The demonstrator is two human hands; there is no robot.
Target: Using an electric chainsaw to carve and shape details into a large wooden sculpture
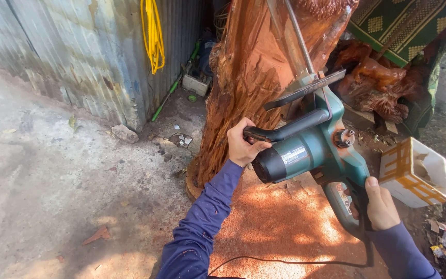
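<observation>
I hold a teal and black electric chainsaw point(320, 147) in both hands. My left hand point(242, 144) grips its black front handle bar. My right hand point(379, 205) is closed on the rear handle, thumb lying along its top. The saw's guide bar point(299, 35) points up and lies against a tall reddish carved tree trunk point(256, 77), which stands upright on the ground. A black power cord point(285, 261) trails from the saw across the ground toward me.
Orange sawdust point(280, 217) covers the ground at the trunk's base. A white and yellow box point(414, 173) sits to the right. A corrugated metal wall point(89, 51) with a yellow cord point(152, 33) stands to the left. Patterned green cloth point(403, 26) hangs at top right over more reddish wood point(375, 82).
</observation>
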